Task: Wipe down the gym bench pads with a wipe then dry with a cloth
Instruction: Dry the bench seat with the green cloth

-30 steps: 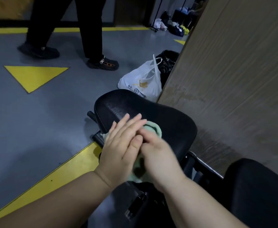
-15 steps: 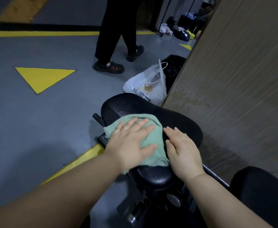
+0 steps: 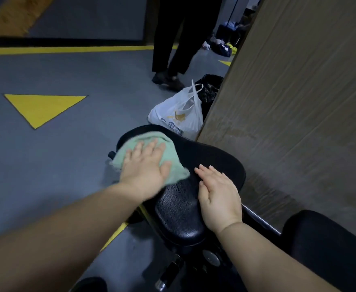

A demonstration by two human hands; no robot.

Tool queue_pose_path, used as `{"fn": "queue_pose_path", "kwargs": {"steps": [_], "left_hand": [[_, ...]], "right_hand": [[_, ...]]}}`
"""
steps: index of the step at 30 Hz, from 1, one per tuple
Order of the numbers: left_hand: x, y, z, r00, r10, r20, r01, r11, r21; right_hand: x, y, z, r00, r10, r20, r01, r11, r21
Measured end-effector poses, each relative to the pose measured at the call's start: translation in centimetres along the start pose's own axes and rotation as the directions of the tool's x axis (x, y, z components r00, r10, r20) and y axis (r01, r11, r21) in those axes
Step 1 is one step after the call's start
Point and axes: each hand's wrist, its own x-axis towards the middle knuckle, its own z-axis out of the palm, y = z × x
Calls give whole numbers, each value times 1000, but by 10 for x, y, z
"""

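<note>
Setting: a grey gym floor (image 3: 67, 161) painted with a yellow triangle (image 3: 42, 108) and a yellow line (image 3: 67, 49), bounded by a wood-grain panel (image 3: 289, 91) to the right of both grips.

- Seat pad (image 3: 206, 157): black and padded, lying under both grips. A speckled sheen is seen on the part between them.
- Cloth (image 3: 170, 163): light green and rumpled. It is spread on the far left part of the seat pad, under the left grip, and one edge hangs over the pad's left side. Its outline is blurred.
- Left grip (image 3: 145, 165): a bare hand laid palm down on the cloth, fingers straight and slightly spread. The cloth is pressed flat, not pinched.
- Right grip (image 3: 217, 192): a bare hand laid palm down on the bare pad, fingers straight and close together. Nothing is held. Its fingertips are just beside the near corner of the cloth.
- Back pad (image 3: 329, 245): black, nearer than the right grip and to its right. It is joined to the seat by a metal rail (image 3: 261, 220).
- Round adjuster (image 3: 211, 258): silver, on the frame below the right grip.
- White plastic bag (image 3: 179, 116): printed, on the floor just beyond the seat pad, against the panel.
- Black bag (image 3: 209, 87): behind the white one.
- Person in dark trousers (image 3: 173, 39): standing well beyond both grips. Only the legs and dark shoes are seen.
- Heap of belongings (image 3: 225, 47): far off, too small to be told apart.
</note>
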Motion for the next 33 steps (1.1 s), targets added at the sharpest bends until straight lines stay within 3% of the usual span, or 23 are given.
{"fn": "queue_pose_path", "kwargs": {"steps": [3, 7, 14, 18, 20, 24, 28, 31, 33], "left_hand": [[-47, 11, 10, 984, 178, 7, -178, 984, -5], [-33, 3, 5, 977, 209, 39, -208, 978, -27], [53, -22, -16, 1000, -11, 21, 9, 997, 76], [87, -23, -30, 977, -200, 77, 195, 979, 59], [86, -14, -27, 974, -211, 77, 201, 973, 115], [52, 12, -16, 996, 7, 93, -24, 982, 189], [6, 34, -4, 956, 267, 122, -287, 939, 189], [5, 27, -7, 933, 336, 130, -353, 923, 151], [24, 18, -9, 944, 302, 131, -319, 938, 137]], "right_hand": [[0, -1, -1, 1000, 5, 3, -5, 1000, 22], [-2, 1, -2, 1000, -1, 11, 1, 999, 53], [-1, 0, -3, 1000, -19, 24, 17, 998, 60], [-1, 0, -1, 1000, -12, -6, 13, 999, 48], [0, 1, 0, 1000, -9, -27, 10, 999, 50], [-1, 1, 2, 998, -10, -65, 14, 998, 56], [-2, 1, 1, 998, -11, -59, 15, 998, 64], [-3, 0, -1, 999, -6, -35, 9, 997, 78], [-2, 0, -2, 999, -4, -44, 7, 996, 87]]}}
